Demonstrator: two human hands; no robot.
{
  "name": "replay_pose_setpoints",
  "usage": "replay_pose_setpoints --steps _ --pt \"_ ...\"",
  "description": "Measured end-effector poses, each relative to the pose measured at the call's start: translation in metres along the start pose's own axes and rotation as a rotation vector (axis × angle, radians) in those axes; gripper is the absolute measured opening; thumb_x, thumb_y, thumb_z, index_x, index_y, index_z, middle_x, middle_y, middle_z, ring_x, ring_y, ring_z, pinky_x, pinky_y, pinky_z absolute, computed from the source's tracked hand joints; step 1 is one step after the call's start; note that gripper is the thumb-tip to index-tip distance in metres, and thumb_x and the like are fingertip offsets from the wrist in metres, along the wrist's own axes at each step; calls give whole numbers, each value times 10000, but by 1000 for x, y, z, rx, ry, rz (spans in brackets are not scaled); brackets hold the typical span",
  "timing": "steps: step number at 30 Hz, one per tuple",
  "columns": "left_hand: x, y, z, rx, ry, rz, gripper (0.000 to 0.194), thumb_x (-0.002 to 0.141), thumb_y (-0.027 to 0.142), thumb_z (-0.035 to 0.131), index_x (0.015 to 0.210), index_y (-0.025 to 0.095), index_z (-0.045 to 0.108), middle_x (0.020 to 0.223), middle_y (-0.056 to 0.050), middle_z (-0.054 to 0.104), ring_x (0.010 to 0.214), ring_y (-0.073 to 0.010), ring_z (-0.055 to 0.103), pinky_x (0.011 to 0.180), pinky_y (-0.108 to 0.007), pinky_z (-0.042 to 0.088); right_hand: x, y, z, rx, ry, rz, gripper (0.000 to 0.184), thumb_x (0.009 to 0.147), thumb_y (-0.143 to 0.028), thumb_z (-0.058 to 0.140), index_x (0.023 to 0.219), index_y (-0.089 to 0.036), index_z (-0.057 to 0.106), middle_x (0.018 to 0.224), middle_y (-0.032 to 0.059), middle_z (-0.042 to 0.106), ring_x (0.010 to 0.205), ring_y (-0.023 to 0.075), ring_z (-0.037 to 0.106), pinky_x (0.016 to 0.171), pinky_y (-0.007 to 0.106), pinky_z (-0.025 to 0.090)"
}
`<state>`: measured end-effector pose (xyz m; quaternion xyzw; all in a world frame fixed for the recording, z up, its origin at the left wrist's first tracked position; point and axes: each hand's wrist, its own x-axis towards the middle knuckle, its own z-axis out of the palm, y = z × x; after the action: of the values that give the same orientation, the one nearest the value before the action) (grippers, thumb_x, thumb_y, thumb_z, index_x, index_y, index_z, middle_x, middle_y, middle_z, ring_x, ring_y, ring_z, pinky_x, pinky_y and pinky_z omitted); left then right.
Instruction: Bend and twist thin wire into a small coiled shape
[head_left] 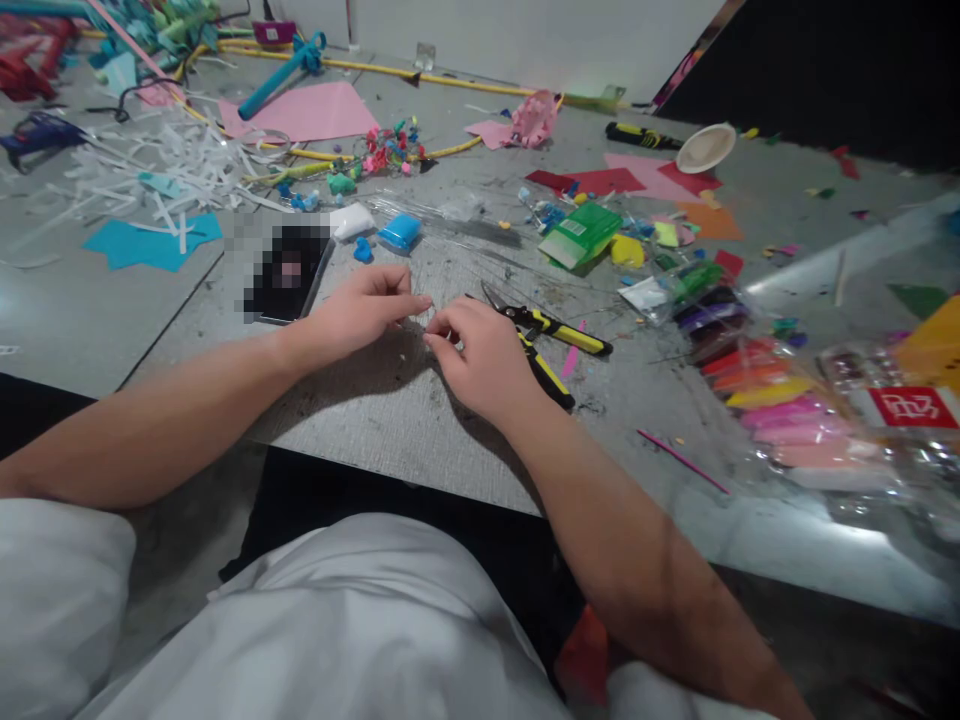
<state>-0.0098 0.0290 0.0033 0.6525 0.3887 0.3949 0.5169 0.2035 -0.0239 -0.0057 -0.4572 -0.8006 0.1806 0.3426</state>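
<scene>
Both hands are close together above the table. My left hand (369,305) has its fingers curled and thumb and index brought together at the tips. Facing it, my right hand (480,350) pinches thumb against fingers; anything held in either pinch is too small to make out. Partly behind the right hand lie pruning shears (566,335) with black and yellow handles, blades spread. A phone (289,275), its screen blurred out, lies just left of the left hand. Beyond the hands are a blue clay packet (400,232), a white clay packet (351,222) and a small blue clay lump (363,249).
White paper strips (180,165) and blue paper (154,241) lie left. Pink paper (307,115) and a bead-like colourful cluster (390,150) sit farther back. At right are a green packet (581,235), a paper bowl (706,149), coloured clay packets (795,410) and a thin magenta stick (682,461).
</scene>
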Motion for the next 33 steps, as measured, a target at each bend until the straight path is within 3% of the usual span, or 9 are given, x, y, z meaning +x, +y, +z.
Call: replay_pose_setpoints --steps 8,15,23,28,33 --pt "-2 14 -2 41 -59 -166 474 949 152 838 597 208 524 581 33 490 574 -113 434 588 -273 348 1 -9 1 163 -40 103 210 930 -124 747 807 -263 648 860 9 675 840 237 614 855 414 515" --pt "1 23 -7 -242 -134 -342 389 999 186 873 682 181 647 653 3 591 561 -99 549 568 -239 427 3 -5 -11 289 7 215 157 926 -170 813 825 -267 743 826 -4 703 811 225 641 829 412 553" --pt "-2 22 -5 -70 -61 -218 501 1006 42 799 587 190 567 525 33 510 520 -82 492 554 -237 341 3 -1 2 30 85 42 241 910 -99 808 774 -267 700 837 25 728 858 267 667 887 451 545" --pt "-1 16 -7 70 -9 -129 459 1001 140 839 613 190 599 547 19 568 525 -92 457 550 -265 298 4 -2 9 -23 123 25 241 953 -108 800 808 -257 677 896 44 772 909 276 700 894 432 532" --pt "0 13 -7 139 -54 -156 412 986 237 899 646 178 673 569 6 589 530 -97 468 547 -282 303 3 -5 5 -25 114 -20 217 1002 -117 778 863 -262 695 952 60 780 949 285 703 919 433 527"
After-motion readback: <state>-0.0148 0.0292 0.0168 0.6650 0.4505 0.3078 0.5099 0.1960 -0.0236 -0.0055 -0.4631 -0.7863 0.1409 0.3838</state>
